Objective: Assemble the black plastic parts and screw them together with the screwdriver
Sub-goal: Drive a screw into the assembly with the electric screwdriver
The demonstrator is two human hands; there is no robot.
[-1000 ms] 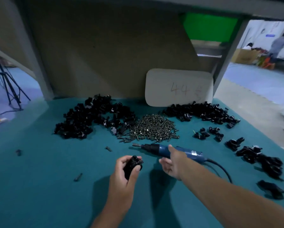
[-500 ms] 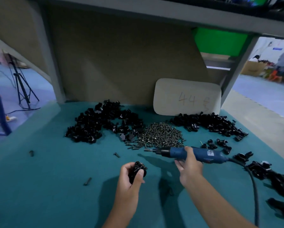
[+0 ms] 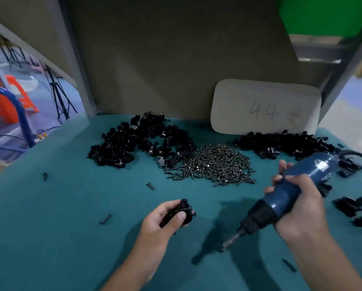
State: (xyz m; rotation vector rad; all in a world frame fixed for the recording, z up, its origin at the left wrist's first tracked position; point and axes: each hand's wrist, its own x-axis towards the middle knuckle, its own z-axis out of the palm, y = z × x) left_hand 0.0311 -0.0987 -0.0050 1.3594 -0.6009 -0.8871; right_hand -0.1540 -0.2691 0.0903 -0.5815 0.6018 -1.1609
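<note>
Ahead of you the teal worktop (image 3: 50,206) runs back to a brown backboard (image 3: 176,59), and a pale rounded card (image 3: 264,106) with "44" pencilled on it leans against that board at the right. Above the card to your right hangs a green panel (image 3: 322,15), with a grey metal post (image 3: 343,66) slanting down beside it. Off the worktop's left edge you see an orange stool (image 3: 6,97), a curved blue tube (image 3: 18,110) and a black tripod (image 3: 58,95) on the floor.

On the teal-covered counter (image 3: 50,206), the heap of small metal screws (image 3: 215,162) lies between two piles of black plastic parts (image 3: 138,141), left and right. Behind the right pile (image 3: 285,143), a pale rounded-corner board (image 3: 264,108) leans against the back wall.
</note>
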